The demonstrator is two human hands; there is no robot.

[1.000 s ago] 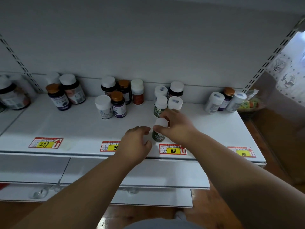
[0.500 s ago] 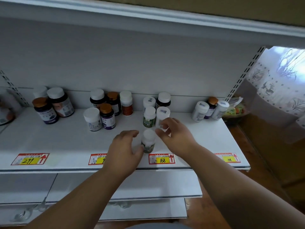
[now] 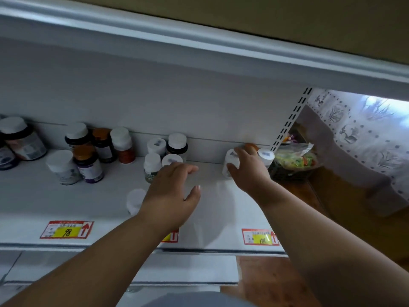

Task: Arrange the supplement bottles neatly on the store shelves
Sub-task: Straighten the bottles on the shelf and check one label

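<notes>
Head view: shelf (image 3: 221, 209), bottles grouped along the back.
Right hand (image 3: 250, 171): grips white bottle (image 3: 231, 165) right of centre, likely to straighten it.
Left hand (image 3: 174, 196): fingers spread, empty, mid-frame.

The right hand (image 3: 247, 171) curls around a white plastic supplement bottle (image 3: 231, 162) near the white shelf's (image 3: 33, 196) right end. The left hand (image 3: 172, 193) hovers spread-fingered above the shelf, beside a white-capped bottle (image 3: 135, 200) near the front edge.
</notes>
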